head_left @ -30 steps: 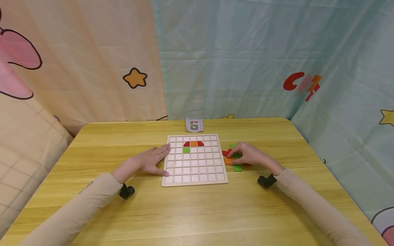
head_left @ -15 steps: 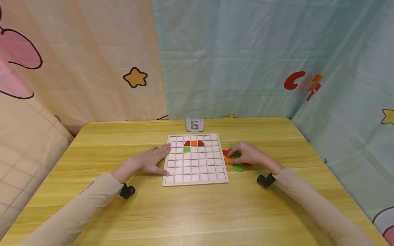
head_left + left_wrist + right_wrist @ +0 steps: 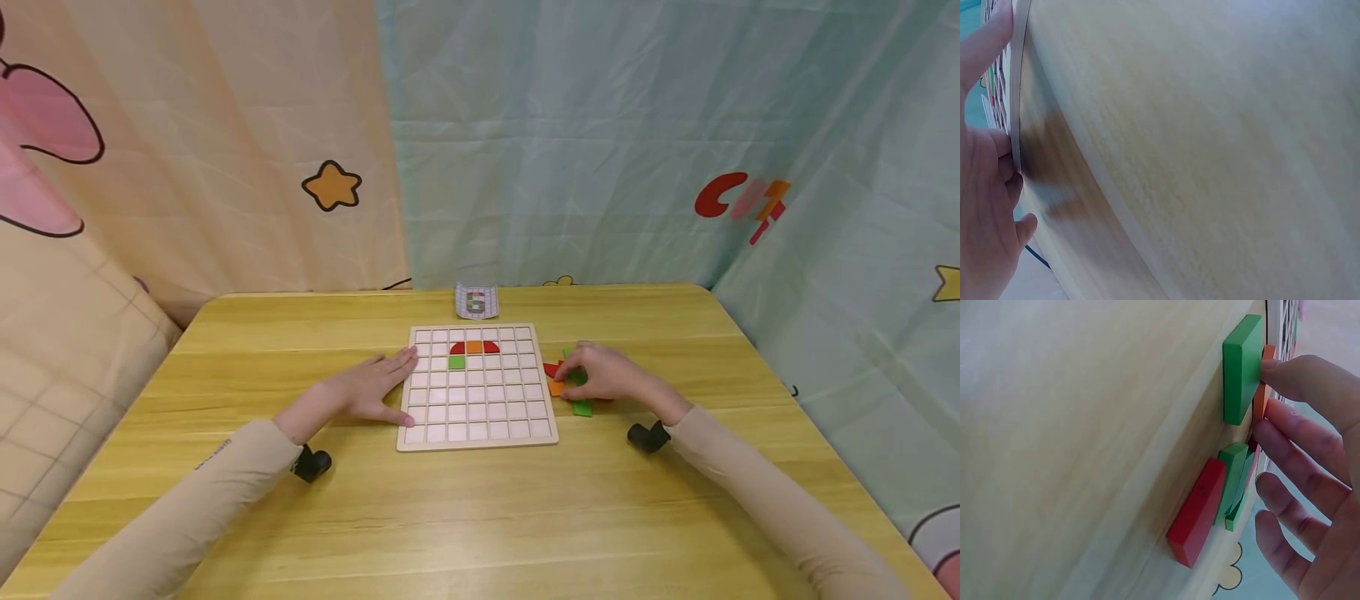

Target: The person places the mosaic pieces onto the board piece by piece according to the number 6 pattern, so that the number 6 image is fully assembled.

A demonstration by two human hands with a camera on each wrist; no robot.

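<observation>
The pale gridded board (image 3: 477,447) lies on the table, with two red curved pieces, an orange square (image 3: 474,347) between them and a green square (image 3: 457,362) below the left one. My left hand (image 3: 367,390) rests spread on its left edge, thumb near the bottom corner; the left wrist view shows this hand (image 3: 985,200) against the board's rim (image 3: 1016,94). Right of the board, my right hand (image 3: 609,375) pinches an orange piece (image 3: 556,388) between thumb and forefinger. In the right wrist view that orange piece (image 3: 1261,400) is partly covered by the fingers of the hand (image 3: 1319,462).
Loose green (image 3: 582,408) and red (image 3: 551,369) pieces lie around my right hand, partly hidden under it. A small printed card (image 3: 476,302) with a coloured figure stands behind the board. Curtains hang beyond the table's back edge.
</observation>
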